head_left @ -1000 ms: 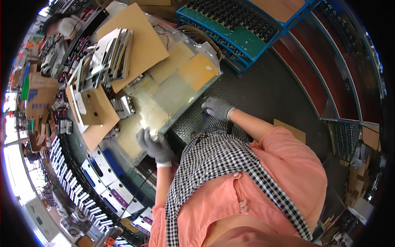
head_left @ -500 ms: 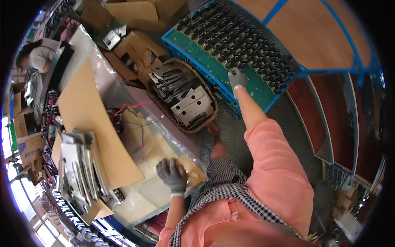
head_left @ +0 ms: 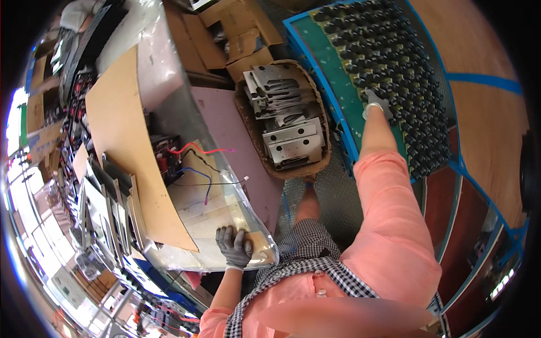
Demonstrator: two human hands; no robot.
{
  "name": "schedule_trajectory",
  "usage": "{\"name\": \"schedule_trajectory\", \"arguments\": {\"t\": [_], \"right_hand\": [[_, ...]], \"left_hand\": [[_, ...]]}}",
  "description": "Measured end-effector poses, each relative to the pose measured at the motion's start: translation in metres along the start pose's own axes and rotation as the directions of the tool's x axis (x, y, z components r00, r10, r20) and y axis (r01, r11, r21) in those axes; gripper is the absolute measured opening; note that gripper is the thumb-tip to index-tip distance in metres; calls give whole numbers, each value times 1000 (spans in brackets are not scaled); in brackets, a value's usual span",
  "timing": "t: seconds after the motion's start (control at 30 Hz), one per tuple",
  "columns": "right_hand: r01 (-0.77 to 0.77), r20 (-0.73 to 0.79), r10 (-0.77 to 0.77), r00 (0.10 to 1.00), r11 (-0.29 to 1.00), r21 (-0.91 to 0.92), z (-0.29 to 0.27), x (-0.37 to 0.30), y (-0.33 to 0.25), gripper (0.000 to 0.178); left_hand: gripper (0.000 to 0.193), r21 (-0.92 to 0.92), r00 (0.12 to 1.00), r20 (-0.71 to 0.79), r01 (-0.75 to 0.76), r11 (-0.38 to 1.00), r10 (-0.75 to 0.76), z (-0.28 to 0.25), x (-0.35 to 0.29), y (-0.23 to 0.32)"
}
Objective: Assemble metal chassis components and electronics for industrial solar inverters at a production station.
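My left hand (head_left: 234, 248), in a grey glove, rests on the plastic-covered near edge of the workbench (head_left: 197, 236). Its fingers lie bent on the surface and nothing shows in them. Over to the right, my right hand (head_left: 376, 103), also in a grey glove, reaches out to the rows of small black parts (head_left: 389, 56) on a green board (head_left: 321, 53) with a blue frame. The hand is at the left side of these rows. Its fingertips blur into the dark parts, so I cannot make out whether they grip one.
Between bench and board stands a basket (head_left: 248, 129) of flat metal plates (head_left: 296, 141) with holes. On the bench are a bent cardboard sheet (head_left: 127, 135), red and blue wires (head_left: 205, 183) and stacked metal panels (head_left: 101, 208). Opened cardboard boxes (head_left: 239, 34) lie beyond.
The view has swung, so bench, basket and board sit differently in the picture. My right hand has moved from the green strip up against the black parts. My left hand stays on the bench.
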State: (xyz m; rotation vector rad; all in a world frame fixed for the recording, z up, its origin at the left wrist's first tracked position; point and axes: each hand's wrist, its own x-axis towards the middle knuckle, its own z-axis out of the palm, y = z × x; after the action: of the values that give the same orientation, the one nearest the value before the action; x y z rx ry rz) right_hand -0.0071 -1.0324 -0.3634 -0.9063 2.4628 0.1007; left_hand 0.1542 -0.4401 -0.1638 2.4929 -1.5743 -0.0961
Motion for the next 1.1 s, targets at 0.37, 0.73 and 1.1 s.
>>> {"name": "schedule_trajectory", "arguments": {"t": [0.37, 0.73, 1.1], "right_hand": [[204, 218, -465, 858, 698, 687, -4, 19, 92, 60], [767, 199, -977, 78, 187, 614, -139, -188, 225, 70], [-157, 314, -548, -775, 648, 745, -116, -574, 401, 83]], "left_hand": [[38, -50, 1000, -27, 15, 999, -17, 2, -5, -3], [45, -346, 962, -253, 11, 938, -105, -29, 6, 8], [93, -897, 938, 188, 44, -439, -290, -208, -226, -43]]}}
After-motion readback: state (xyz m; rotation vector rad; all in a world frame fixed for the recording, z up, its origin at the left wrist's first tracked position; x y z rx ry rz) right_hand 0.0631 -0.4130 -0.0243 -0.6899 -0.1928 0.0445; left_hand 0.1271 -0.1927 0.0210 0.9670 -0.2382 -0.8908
